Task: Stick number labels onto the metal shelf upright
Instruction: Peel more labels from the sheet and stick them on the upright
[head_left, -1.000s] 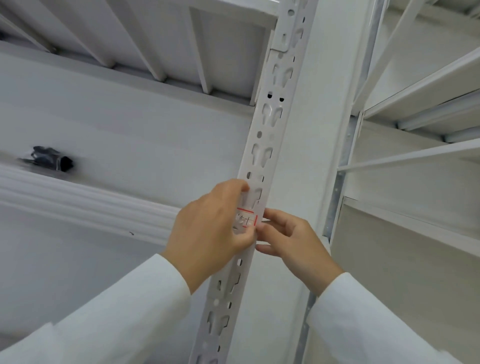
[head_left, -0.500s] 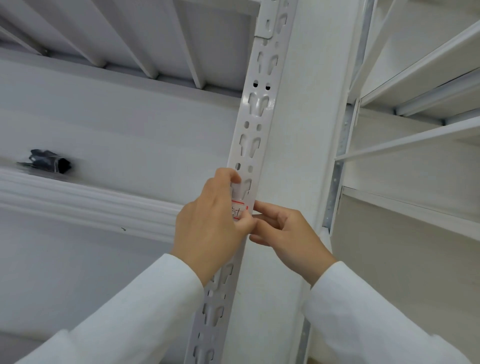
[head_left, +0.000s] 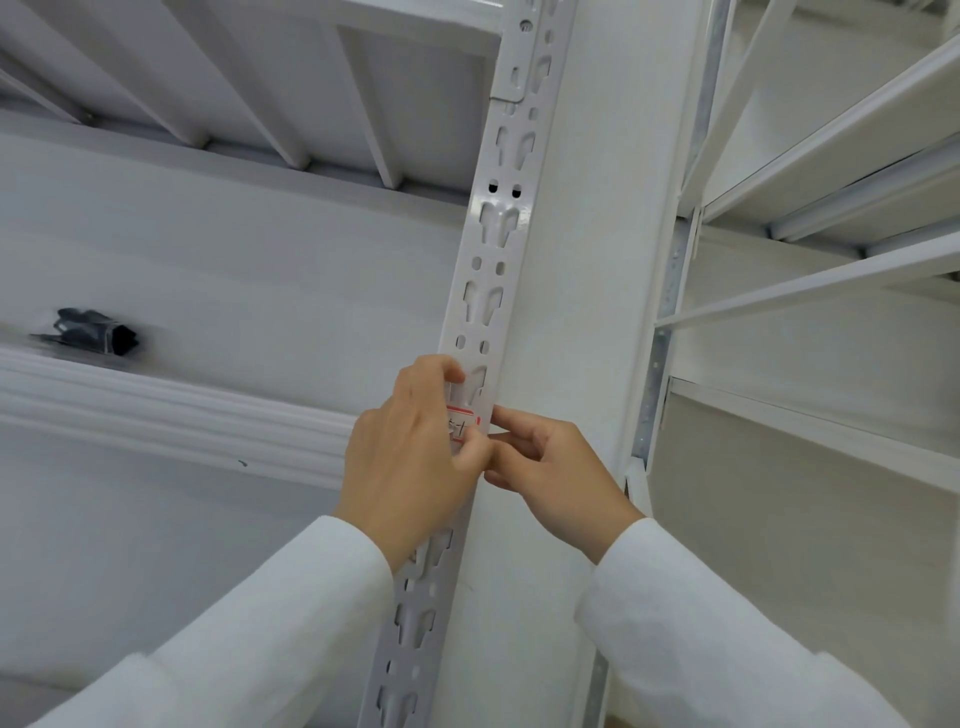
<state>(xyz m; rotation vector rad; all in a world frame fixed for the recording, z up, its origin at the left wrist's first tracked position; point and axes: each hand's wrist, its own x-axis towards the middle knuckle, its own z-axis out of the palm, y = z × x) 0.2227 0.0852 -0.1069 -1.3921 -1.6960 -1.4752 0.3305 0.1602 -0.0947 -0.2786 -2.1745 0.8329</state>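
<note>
Since a second ago your view dipped a bit, while your hands stayed put. You held the red-edged label (head_left: 464, 425) flat on the shelf upright (head_left: 485, 280) so it would stick straight. Left hand (head_left: 410, 462) pinched it; right hand (head_left: 556, 478) fingers (head_left: 511, 415) curled, touching its edge

The shelf upright (head_left: 483, 291) is white, patterned with paired keyhole slots and small oval holes. The label (head_left: 464, 423) is white with a red border and dark handwriting. Both sleeves (head_left: 270, 623) are white. A black object (head_left: 98, 332) lies on the white ledge (head_left: 156, 410).
</note>
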